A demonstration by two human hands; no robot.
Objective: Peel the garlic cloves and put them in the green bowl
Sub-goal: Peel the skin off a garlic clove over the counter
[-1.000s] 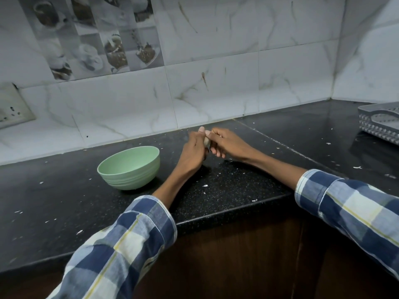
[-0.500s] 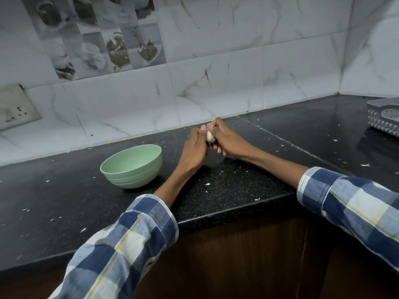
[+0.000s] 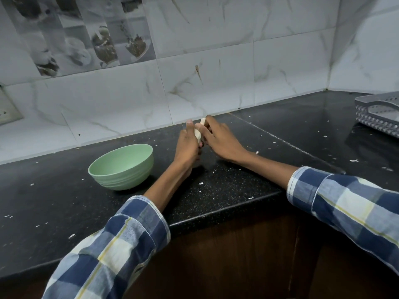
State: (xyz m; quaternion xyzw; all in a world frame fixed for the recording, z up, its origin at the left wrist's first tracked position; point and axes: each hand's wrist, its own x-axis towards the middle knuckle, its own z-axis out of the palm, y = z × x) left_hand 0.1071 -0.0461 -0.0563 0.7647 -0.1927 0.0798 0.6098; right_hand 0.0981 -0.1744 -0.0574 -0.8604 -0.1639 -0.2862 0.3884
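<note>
In the head view, a small pale garlic clove (image 3: 198, 132) is being pinched between the curled fingers of the left hand (image 3: 187, 145) and the right hand (image 3: 220, 140), both held just above the black speckled stone countertop (image 3: 216, 190) near the tiled wall. The round pale green plastic bowl (image 3: 122, 167) is being left standing upright on the countertop just left of the left hand, while white peel scraps (image 3: 200, 183) are lying scattered around.

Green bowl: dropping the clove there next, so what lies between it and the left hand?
Head view: only bare black counter between bowl and left hand.
</note>
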